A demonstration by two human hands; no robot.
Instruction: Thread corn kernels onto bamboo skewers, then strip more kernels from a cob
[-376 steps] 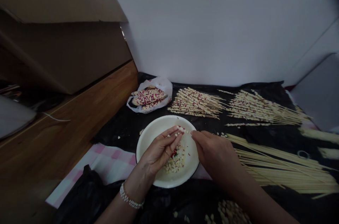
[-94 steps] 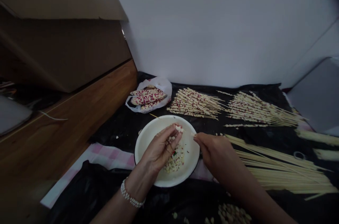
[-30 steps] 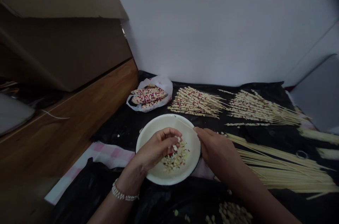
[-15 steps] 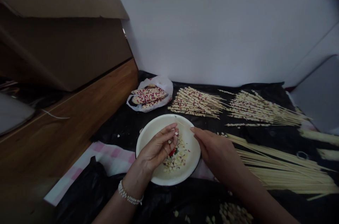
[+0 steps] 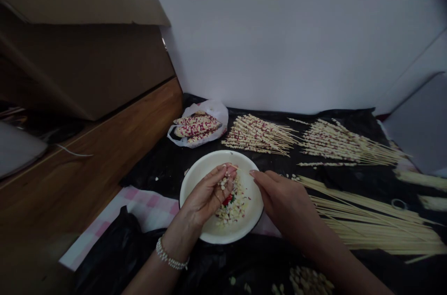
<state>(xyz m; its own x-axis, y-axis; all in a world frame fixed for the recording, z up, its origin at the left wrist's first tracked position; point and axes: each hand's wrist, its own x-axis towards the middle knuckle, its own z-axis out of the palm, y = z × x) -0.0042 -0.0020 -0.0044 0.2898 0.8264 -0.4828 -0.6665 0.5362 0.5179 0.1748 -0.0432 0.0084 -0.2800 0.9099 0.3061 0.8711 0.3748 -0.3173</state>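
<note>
- Left hand (image 5: 209,195) cups loose kernels (image 5: 223,184) above the white bowl (image 5: 202,167).
- Right hand (image 5: 286,193) pinches a thin stick (image 5: 240,169), its tip reaching the left hand.
- Threading seems underway; next calls for steady aim.

Left hand (image 5: 208,193): palm turned upward since a second ago.
Skewer (image 5: 240,169): tip at left fingers (image 5: 214,175), previously apart.

Dim light greys a wall (image 5: 279,39); a faint glow brightens the top of a cardboard box (image 5: 87,60) whose front sinks into shadow. The frame's edges stretch and soften, upper-right corner dark.
</note>
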